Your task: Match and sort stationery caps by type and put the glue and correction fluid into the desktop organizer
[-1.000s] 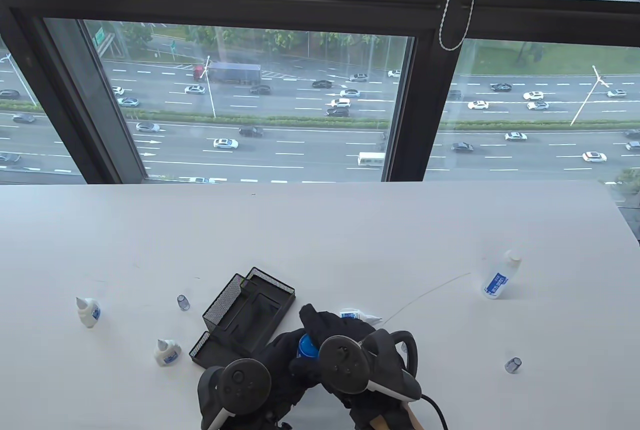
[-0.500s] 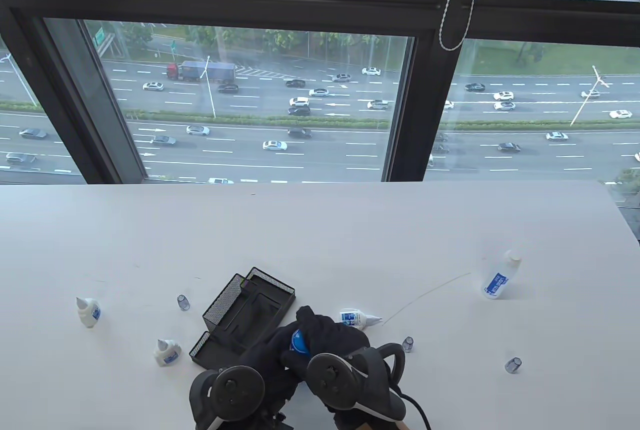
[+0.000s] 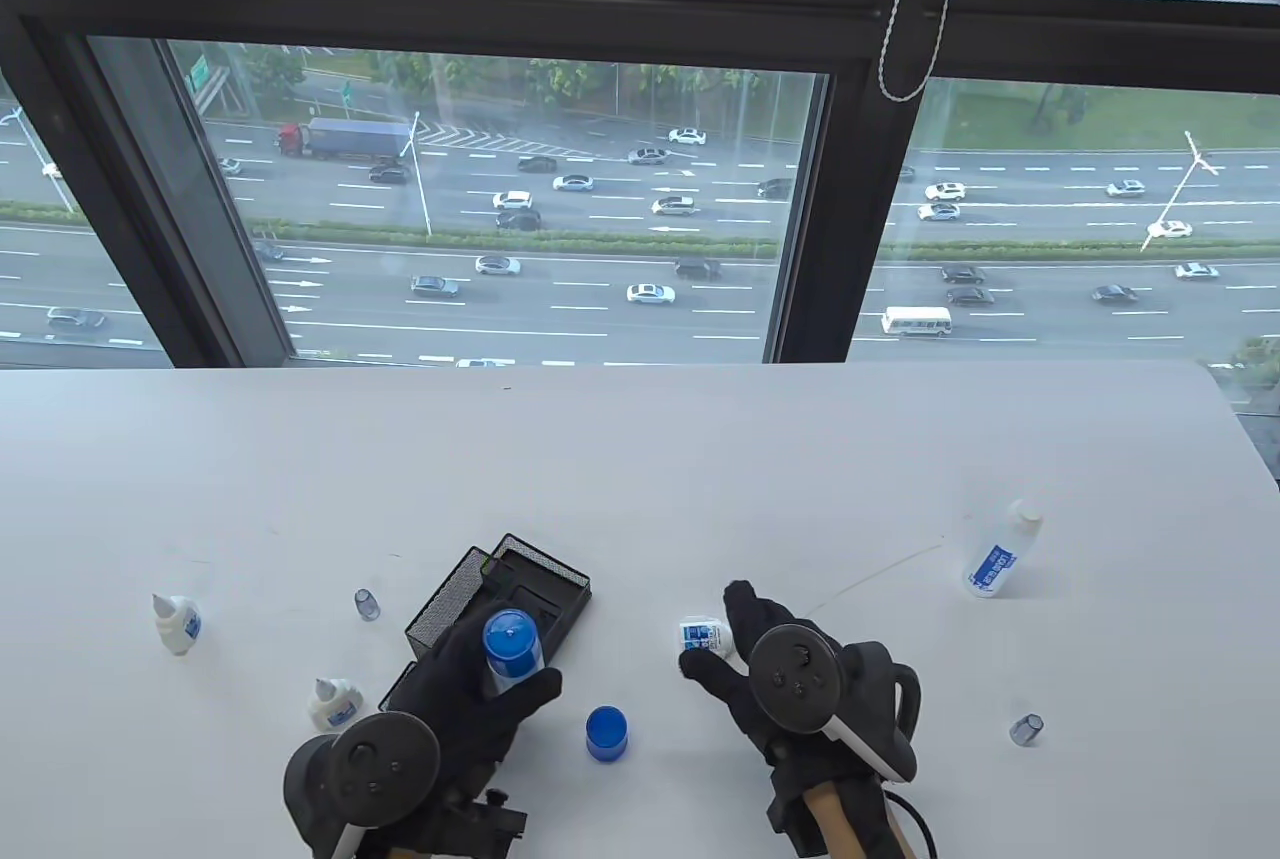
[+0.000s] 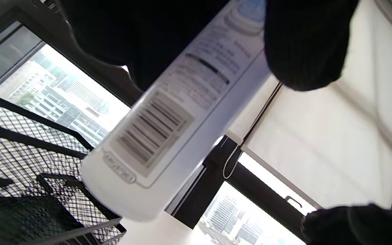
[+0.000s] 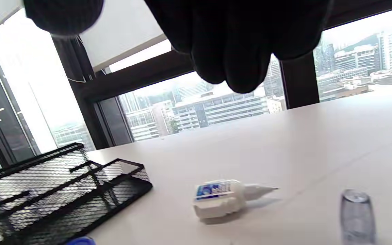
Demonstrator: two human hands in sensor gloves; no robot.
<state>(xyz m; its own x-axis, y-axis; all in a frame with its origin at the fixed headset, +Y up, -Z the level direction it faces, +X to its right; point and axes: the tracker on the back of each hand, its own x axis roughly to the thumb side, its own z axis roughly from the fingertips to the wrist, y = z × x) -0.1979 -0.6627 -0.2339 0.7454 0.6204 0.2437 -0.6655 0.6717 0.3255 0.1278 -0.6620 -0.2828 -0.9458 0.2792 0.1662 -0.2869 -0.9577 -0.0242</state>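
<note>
The left hand (image 3: pixel 470 699), low and left of centre in the table view, has its fingers and thumb curled round a glue stick (image 3: pixel 512 647), held upright with its blue top facing the camera. In the left wrist view the stick's white barcoded barrel (image 4: pixel 148 136) slants across the frame, with its lower end over the mesh of the black desktop organizer (image 4: pixel 29 163); whether it touches the mesh I cannot tell. A loose blue cap (image 3: pixel 607 732) lies on the white table (image 3: pixel 640 459) just right of that hand, between the two hands.

The right hand (image 3: pixel 770 679), low and right of centre, holds nothing: its fingers are spread and relaxed above a small correction fluid bottle (image 3: pixel 704 639) that lies on its side. In the right wrist view the fingertips (image 5: pixel 230 68) hang over the bottle (image 5: pixel 223 199) and appear clear of it, its thin nozzle pointing to the frame's right. A clear grey cap (image 5: pixel 357 214) stands at the lower right of that view.

Further out in the table view, two small white bottles stand at the left, one (image 3: pixel 335 704) just beside the organizer (image 3: pixel 500 599) and one (image 3: pixel 178 623) farther left. A clear cap (image 3: pixel 367 604) stands between them and the organizer. Another clear cap (image 3: pixel 1026 729) stands at lower right, and a taller white bottle (image 3: pixel 1000 554) stands at the right.

Both hands enter from the bottom edge, backs and trackers uppermost.
</note>
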